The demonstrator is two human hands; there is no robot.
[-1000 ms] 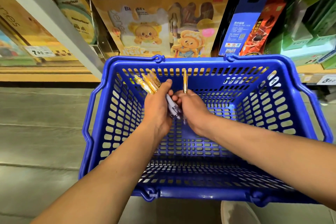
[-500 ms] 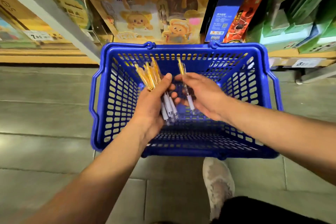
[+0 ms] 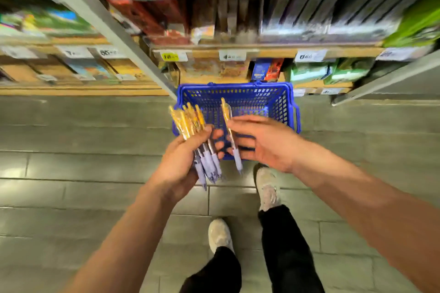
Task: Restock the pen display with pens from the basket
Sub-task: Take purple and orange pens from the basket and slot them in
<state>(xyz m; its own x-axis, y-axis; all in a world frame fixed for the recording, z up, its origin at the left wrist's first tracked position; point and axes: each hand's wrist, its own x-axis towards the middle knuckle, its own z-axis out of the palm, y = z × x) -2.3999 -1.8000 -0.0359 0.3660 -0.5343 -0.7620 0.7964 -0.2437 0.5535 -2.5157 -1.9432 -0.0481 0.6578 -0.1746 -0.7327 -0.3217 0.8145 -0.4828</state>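
Observation:
My left hand grips a bundle of several pens with yellow tops and lilac grips, fanned upward. Just to its right, my right hand pinches a single pen of the same kind between thumb and fingers, its tip pointing down. Both hands are held above the near edge of a blue plastic basket that stands on the floor in front of the shelves. The basket looks empty where I can see into it. The pen display itself is not recognisable in the blurred shelves.
Wooden shelves with price tags and boxed stationery rise ahead, blurred by motion. A grey metal upright slants down to the basket's left corner. Grey floor tiles lie around, and my two shoes stand just behind the basket.
Both hands have lifted out of the basket with the pens. The view has pulled up and back, so the basket looks smaller and higher shelves have come into sight.

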